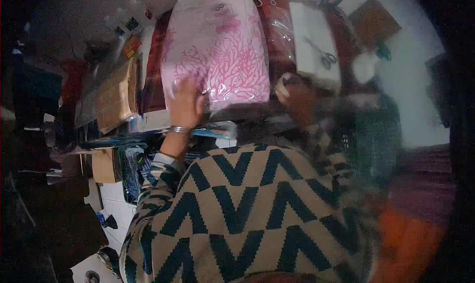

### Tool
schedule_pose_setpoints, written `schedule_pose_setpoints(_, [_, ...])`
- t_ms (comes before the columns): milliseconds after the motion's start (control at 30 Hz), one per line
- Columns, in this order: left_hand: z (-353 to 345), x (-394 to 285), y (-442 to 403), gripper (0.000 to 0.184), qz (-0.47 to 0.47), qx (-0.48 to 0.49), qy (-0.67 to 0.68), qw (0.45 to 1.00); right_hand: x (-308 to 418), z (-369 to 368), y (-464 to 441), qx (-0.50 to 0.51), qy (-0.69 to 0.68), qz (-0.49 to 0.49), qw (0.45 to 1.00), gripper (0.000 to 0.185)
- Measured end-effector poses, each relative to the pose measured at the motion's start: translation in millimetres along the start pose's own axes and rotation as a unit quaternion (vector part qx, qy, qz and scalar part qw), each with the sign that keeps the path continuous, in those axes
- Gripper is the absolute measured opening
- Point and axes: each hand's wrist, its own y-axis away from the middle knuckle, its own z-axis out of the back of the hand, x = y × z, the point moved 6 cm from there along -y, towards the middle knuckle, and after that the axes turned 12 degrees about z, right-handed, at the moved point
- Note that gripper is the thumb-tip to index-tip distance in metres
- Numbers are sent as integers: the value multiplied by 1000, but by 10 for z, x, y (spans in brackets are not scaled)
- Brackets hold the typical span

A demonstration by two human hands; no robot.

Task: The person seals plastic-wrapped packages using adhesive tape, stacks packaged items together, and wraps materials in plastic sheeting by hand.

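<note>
A pink and white package [217,48] with a coral-branch print lies in front of me, wrapped in shiny clear plastic. My left hand [188,102] rests on its near left part, open, the fingertips blurred. Just right of the package, my right hand [301,99] is closed around a pale ring-shaped roll [282,89], which looks like tape. The fingers are dark and partly smeared. Beyond that hand, scissors [324,55] lie on a long white block or stack [314,38].
Flattened cardboard [117,97] leans at the table's left. Dark red cloth [277,23] lies under the package. A brown square [374,23] and a white round thing [365,68] are at right. A green mesh crate [373,134] stands near my right arm, and a cardboard box [105,165] below left.
</note>
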Motion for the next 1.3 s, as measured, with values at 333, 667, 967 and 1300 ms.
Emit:
schedule_pose_setpoints(333, [-278, -888, -117, 64, -241, 69, 69, 965, 33, 262, 8, 71, -42, -31, 996, 41])
schedule_pose_setpoints(667, [-136, 109, -379, 60, -15, -15, -5, 1000, 364, 752, -62, -184, -134, 125, 966, 40])
schedule_pose_setpoints(967, [-186, 354, -330, 57, 20, -18, 7, 1000, 413, 428, -88, -185, -25, 120, 975, 47])
schedule_pose_setpoints(1300, [294, -498, 59, 46, -93, -40, 155, 983, -1002, 496, 708, -170, -151, -82, 970, 38])
